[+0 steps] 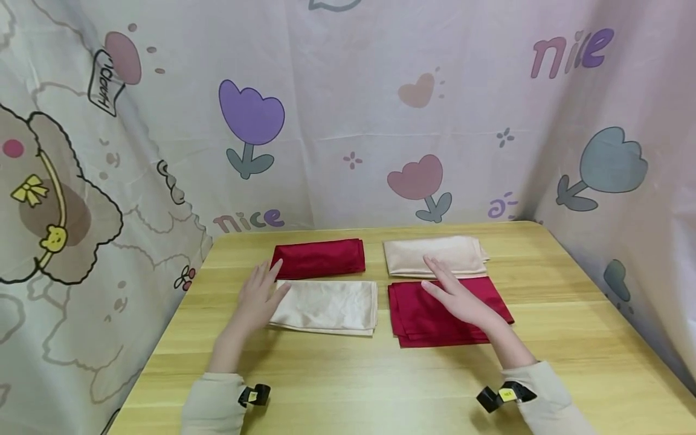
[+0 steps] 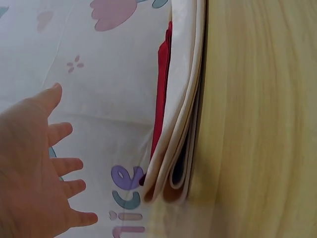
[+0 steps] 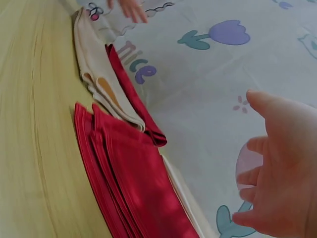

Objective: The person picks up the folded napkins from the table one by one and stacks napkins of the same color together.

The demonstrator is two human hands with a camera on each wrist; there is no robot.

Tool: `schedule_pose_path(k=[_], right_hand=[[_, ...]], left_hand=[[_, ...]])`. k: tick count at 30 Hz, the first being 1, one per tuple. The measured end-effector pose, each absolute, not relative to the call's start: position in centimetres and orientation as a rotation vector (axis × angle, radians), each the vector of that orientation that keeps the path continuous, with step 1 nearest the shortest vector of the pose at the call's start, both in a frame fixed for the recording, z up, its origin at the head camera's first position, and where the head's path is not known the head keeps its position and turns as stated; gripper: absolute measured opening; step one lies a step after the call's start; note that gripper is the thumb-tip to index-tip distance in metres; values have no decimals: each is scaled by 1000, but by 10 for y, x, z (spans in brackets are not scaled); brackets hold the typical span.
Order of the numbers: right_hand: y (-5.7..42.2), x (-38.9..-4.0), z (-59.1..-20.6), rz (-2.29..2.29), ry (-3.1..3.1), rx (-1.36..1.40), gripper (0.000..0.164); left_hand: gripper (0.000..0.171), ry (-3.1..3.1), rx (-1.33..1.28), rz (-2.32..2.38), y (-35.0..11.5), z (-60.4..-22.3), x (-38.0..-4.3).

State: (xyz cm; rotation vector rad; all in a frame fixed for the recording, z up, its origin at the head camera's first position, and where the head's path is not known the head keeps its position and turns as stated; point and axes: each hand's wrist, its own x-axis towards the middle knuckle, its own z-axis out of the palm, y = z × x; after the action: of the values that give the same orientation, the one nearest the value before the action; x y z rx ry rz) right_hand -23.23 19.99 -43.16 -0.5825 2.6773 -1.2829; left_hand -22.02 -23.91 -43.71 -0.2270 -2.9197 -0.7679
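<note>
Two red and two cream folded cloths lie on a wooden table. My left hand (image 1: 258, 297) is raised over the left end of the front cream cloth (image 1: 328, 307), its fingers spread and holding nothing. Behind that cloth lies a red cloth (image 1: 321, 258). On the other side, my right hand (image 1: 458, 297) hovers above the front red cloth (image 1: 413, 314), fingers extended and nothing in them. The back cream cloth (image 1: 413, 257) sits just beyond. In the left wrist view the cream cloth's stacked folds (image 2: 185, 99) show from the side. Layered red folds (image 3: 133, 173) appear in the right wrist view.
The wooden table (image 1: 337, 386) extends in front of the cloths and to both sides. A printed curtain (image 1: 337, 121) hangs behind it and along the left and right. Each wrist carries a small black camera (image 1: 254, 395) on a strap.
</note>
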Motion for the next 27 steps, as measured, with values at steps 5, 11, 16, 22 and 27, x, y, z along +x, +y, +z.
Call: schedule_pose_path(k=[5, 11, 16, 22, 27], right_hand=[[199, -228, -428, -1438, 2499, -548, 66], [194, -224, -430, -1594, 2291, -475, 62], [184, -221, -432, -1784, 2025, -523, 60], [172, -218, -434, -2003, 1699, -469, 60], [161, -219, -432, -2119, 1523, -332, 61]], left_hand=[[63, -2881, -205, -921, -246, -440, -222], [63, -2841, -183, -1152, -253, -443, -220], [63, -2768, -91, -1477, -259, -440, -215], [68, -2689, 23, -1819, -260, -432, -209], [69, -2538, 46, -2058, -263, -429, -207]])
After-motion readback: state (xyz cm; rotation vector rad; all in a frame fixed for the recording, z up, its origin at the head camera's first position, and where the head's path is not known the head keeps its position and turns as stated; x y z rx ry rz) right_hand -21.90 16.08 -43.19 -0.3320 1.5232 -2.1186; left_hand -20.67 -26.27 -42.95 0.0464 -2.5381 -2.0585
